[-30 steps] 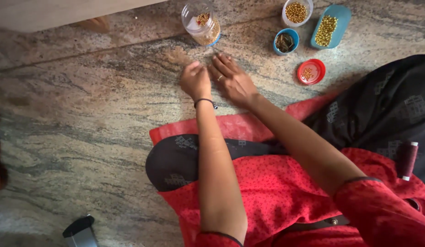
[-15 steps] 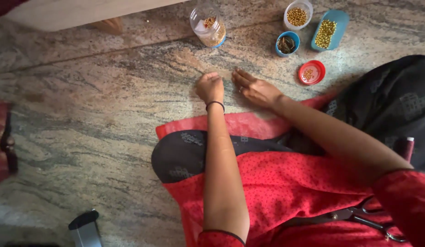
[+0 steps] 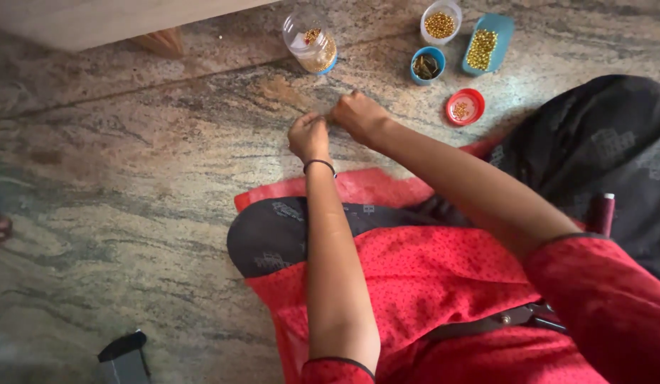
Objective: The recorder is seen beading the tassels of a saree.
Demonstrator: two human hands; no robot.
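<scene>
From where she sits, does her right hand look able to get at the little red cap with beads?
Probably yes. The right hand is on the stone floor, and the red cap sits on that floor just to its right, with nothing standing between them.

Clear tipped jar [image 3: 310,43]; gold beads inside

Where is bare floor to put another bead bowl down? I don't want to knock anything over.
Bare stone floor lies left of the left hand, up to the wooden ledge. It is crowded upper right: clear jar, blue cup, red lid.
</scene>
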